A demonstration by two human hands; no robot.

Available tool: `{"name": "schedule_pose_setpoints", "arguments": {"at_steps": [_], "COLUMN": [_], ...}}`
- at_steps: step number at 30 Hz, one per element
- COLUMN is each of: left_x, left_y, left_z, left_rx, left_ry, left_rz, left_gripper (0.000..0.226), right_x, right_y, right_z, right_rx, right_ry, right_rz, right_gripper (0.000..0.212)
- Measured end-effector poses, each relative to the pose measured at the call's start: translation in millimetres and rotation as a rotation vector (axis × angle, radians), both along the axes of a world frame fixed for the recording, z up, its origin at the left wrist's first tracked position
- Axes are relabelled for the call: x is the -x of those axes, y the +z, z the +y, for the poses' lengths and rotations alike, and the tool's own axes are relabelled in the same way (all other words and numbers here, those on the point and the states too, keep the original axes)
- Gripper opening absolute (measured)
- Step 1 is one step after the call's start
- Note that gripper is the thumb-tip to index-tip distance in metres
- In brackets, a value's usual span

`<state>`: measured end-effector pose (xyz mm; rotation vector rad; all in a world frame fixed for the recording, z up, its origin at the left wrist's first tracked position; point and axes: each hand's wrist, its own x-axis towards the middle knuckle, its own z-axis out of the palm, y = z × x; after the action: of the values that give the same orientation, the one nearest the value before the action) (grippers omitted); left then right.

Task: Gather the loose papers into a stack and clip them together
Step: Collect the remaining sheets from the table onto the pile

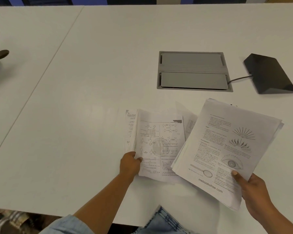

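On the white desk [91,81], at about 6 o'clock in the view, the left hand [129,163] has its fingers closed on the lower left corner of one loose bundle of chemistry pages [156,144], whose sheets fan out unevenly so their number cannot be counted. Toward 4 o'clock, the right hand [254,191] pinches a second, thicker stack [227,149], thumb on top, lifted and overlapping the first bundle's right edge. Beyond, at 1 o'clock, sit one grey cable hatch [193,70] and, at 2 o'clock, one black wedge-shaped device [269,73].
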<state>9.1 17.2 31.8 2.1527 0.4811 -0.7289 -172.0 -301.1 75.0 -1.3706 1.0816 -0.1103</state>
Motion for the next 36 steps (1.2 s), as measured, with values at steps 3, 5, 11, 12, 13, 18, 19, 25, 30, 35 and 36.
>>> {"name": "schedule_pose_setpoints", "arguments": {"at_steps": [3, 5, 11, 12, 13, 18, 19, 25, 30, 35, 36], "left_x": [7.2, 12.9, 17.0, 15.8, 14.5, 9.9, 9.8, 10.0, 18.7, 21.3, 20.4], "left_y": [9.3, 22.9, 71.0, 77.7, 85.4, 112.4, 118.4, 148.7, 156.6, 143.2, 139.6], "left_z": [8.3, 15.1, 40.1, 43.5, 45.4, 47.9, 46.0, 31.8, 5.4, -19.8, -22.9], "left_rx": [0.098, 0.17, 0.351, 0.372, 0.395, 0.448, 0.456, 0.539, 0.628, 0.566, 0.545], "left_ry": [0.064, 0.116, 0.311, 0.319, 0.321, 0.239, 0.209, 0.039, -0.06, -0.068, -0.071], "left_rz": [-0.034, -0.063, -0.2, -0.215, -0.227, -0.255, -0.266, -0.208, -0.087, -0.133, -0.167], "left_gripper": [0.024, 0.013, 0.014, 0.014, 0.015, 0.018, 0.018, 0.019, 0.019, 0.02, 0.021], "right_x": [-0.1, -1.5, -4.9, -5.7, -6.7, -19.0, -22.2, -34.8, -42.3, -52.9, -54.6], "right_y": [4.2, 9.1, 13.4, 14.6, 16.8, 22.1, 25.5, 27.6, 33.7, 43.1, 45.7], "right_z": [-0.6, 0.4, -8.9, -10.6, -11.0, -9.4, -6.2, -1.2, 15.9, 31.6, 34.8], "right_rx": [-0.005, -0.001, 0.003, -0.007, -0.013, 0.01, 0.013, 0.006, 0.002, -0.054, -0.065], "right_ry": [-0.012, -0.012, -0.003, 0.002, 0.014, 0.042, 0.051, 0.139, 0.233, 0.32, 0.324], "right_rz": [-0.026, -0.044, -0.058, -0.059, -0.066, -0.087, -0.09, -0.099, -0.084, -0.088, -0.095], "right_gripper": [0.025, 0.031, 0.016, 0.016, 0.016, 0.014, 0.013, 0.021, 0.019, 0.02, 0.02]}}
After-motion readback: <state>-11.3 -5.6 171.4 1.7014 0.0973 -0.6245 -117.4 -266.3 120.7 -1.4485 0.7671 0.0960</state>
